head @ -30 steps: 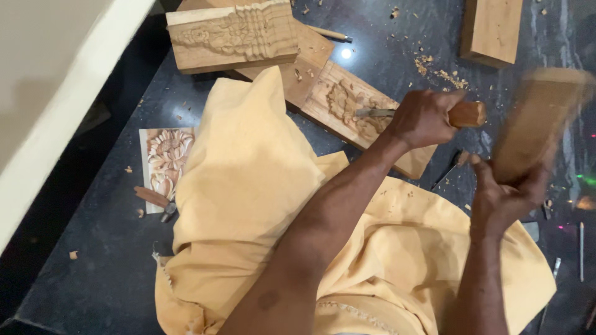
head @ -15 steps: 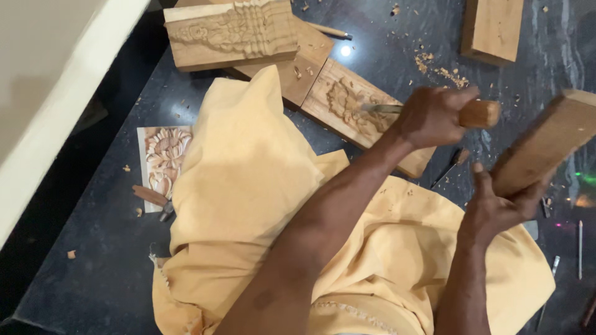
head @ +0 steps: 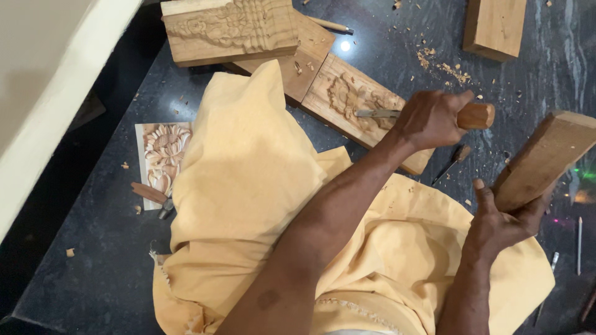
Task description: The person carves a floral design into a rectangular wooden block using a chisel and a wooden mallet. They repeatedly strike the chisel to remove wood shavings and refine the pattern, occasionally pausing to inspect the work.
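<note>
At the far left a pale cream ledge (head: 56,105) runs diagonally, with a dark gap beside it. Everything else rests on a dark, polished stone floor (head: 93,273), speckled grey and glossy enough to throw back a bright light spot, and scattered with pale wood chips (head: 444,68).

On that floor near the left lies a small carved flower panel (head: 162,158), light wood in deep relief, with a short wooden-handled tool (head: 152,197) lying at its lower edge. Above it sits a thick carved wooden block (head: 230,28), its top face ridged and figured. A yellow cloth (head: 248,186), soft and creased, drapes over the person's lap and spreads across the middle of the view.

Just right of the cloth's upper edge lies the carved wooden plank (head: 363,111), flat on the floor, its long axis slanting from upper left down to lower right, a raised ornament cut into its pale face. The left hand (head: 431,118) is wrapped in a closed fist around a chisel (head: 422,115); the chisel lies nearly level, its metal blade pointing left onto the carving, its rounded brown wooden handle sticking out to the right of the fist.

A plain wooden block (head: 495,28) stands at the top right. A slim dark tool (head: 450,162) lies on the floor below the chisel handle. The right hand (head: 506,220) grips the lower end of a squared wooden mallet block (head: 546,158), fingers curled around it, thumb raised; the block tilts up toward the right.
</note>
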`<state>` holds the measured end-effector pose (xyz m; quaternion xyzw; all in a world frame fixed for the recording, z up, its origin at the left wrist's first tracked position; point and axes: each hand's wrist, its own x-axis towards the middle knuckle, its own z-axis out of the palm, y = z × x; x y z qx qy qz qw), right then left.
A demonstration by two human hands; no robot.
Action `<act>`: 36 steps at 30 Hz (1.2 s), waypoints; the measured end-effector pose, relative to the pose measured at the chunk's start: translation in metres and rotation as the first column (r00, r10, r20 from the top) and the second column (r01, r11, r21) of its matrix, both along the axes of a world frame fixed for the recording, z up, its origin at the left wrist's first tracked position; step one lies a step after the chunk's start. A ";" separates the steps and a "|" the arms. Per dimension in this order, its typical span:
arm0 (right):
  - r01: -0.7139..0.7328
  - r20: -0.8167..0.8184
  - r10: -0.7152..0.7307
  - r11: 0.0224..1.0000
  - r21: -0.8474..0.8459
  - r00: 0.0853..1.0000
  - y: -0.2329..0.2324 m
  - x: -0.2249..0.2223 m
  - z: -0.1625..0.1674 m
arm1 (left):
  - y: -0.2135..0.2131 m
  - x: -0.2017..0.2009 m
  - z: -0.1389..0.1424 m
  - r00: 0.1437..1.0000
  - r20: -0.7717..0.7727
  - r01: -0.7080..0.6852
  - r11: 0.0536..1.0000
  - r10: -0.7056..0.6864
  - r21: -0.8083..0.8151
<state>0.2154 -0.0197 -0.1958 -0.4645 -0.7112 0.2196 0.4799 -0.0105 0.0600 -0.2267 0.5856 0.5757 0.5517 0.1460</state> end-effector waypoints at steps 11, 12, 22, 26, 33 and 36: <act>-0.001 0.029 -0.001 0.999 0.039 1.000 0.002 -0.002 -0.001 | 0.007 0.003 -0.004 1.000 -0.008 0.011 1.000 -0.011 0.013; 0.016 0.011 -0.017 1.000 0.003 1.000 0.001 -0.006 0.002 | 0.008 0.004 -0.005 1.000 -0.013 0.011 1.000 -0.011 0.029; -0.042 -0.020 0.042 0.999 0.028 0.999 0.023 -0.028 0.022 | 0.015 0.004 -0.012 0.998 -0.025 -0.050 0.997 0.052 0.065; -0.087 0.155 0.092 0.995 -0.039 0.984 0.023 -0.030 0.030 | 0.013 -0.001 -0.018 0.999 -0.032 -0.037 0.999 0.038 0.020; -0.043 0.039 0.040 0.996 0.083 0.998 0.019 -0.027 0.016 | 0.012 0.010 0.003 0.999 0.038 -0.013 0.990 0.007 0.144; -0.004 -0.084 0.003 1.000 -0.012 0.996 0.015 -0.017 0.010 | 0.009 0.017 0.009 0.999 0.035 -0.017 0.989 0.012 0.147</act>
